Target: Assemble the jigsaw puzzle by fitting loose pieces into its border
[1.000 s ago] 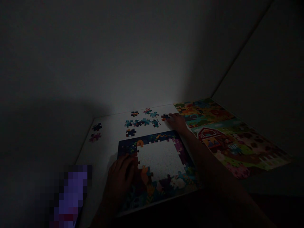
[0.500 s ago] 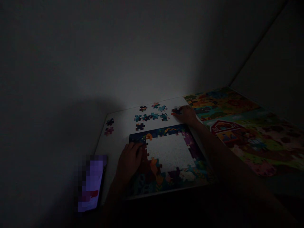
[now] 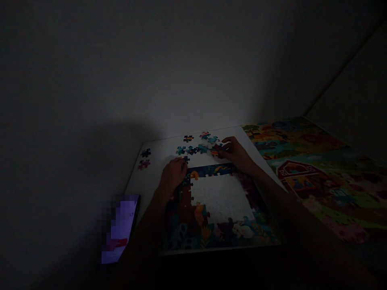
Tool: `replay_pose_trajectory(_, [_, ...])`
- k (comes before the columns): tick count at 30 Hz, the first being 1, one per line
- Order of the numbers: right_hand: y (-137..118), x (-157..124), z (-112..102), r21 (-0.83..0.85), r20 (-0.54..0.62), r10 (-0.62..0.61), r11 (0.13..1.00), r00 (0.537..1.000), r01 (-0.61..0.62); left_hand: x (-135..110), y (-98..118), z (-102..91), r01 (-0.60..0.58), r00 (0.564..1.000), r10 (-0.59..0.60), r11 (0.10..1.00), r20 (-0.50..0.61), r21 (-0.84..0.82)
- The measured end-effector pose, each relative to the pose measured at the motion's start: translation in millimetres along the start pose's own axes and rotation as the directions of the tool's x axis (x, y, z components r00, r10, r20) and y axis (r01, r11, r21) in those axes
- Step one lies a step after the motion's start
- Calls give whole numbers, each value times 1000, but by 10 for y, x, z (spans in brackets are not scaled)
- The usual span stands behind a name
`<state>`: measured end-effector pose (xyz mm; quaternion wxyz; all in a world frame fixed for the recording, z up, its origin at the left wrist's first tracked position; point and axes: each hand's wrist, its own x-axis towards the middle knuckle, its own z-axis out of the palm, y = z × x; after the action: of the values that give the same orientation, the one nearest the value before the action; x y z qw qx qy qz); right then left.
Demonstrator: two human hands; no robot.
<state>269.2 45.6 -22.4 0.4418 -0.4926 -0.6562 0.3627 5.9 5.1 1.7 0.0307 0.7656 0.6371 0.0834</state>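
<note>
My right hand (image 3: 238,156) grips a dark puzzle piece (image 3: 215,152) with an orange-red edge, tilted over the loose pieces at the back. Part of that piece is hidden by my fingers. At the upper left corner of the puzzle frame (image 3: 185,205), my left hand (image 3: 173,175) has its fingers closed on a dark blue puzzle piece (image 3: 186,160), covering its left side. The assembled border of the frame shows animals and plants around a bare pale middle.
Several loose teal pieces (image 3: 202,149) lie behind the frame, with a dark one (image 3: 188,138) farther back. A blue piece (image 3: 145,153) and a pink piece (image 3: 144,164) lie at the left. A lit phone (image 3: 122,229) is at front left. Colourful farm pictures (image 3: 329,181) cover the right side.
My right hand has moved left and nearer with its piece, towards the teal pieces. My left hand has slid up from the frame's left border to the dark blue piece. The view has shifted slightly.
</note>
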Motion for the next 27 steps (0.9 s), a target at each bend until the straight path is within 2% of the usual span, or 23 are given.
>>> replay_pose_trajectory(3, [-174,-166,163,58,249,16,998,968,-31,51,-17,98,-20,999,18,999,-51,-34])
replay_pose_trajectory(6, [-320,-317,299,129,477,-15,990,879,-53,44,-54,177,-30,995,23,997,-92,-67])
replay_pose_trajectory(8, [-400,-391,369,163,561,-59,986,826,-41,32,-83,213,-41,993,31,995,-111,-89])
replay_pose_trajectory(14, [-526,-513,510,115,687,-69,993,723,-14,33,-118,273,-52,990,33,989,-135,-142])
replay_pose_trajectory(21, [-520,-566,568,100,748,-37,993,663,-58,37,-115,285,-52,990,29,983,-136,-174])
replay_pose_trajectory(27, [-521,-571,565,91,769,-46,995,638,-39,29,-114,283,-48,989,21,982,-145,-182])
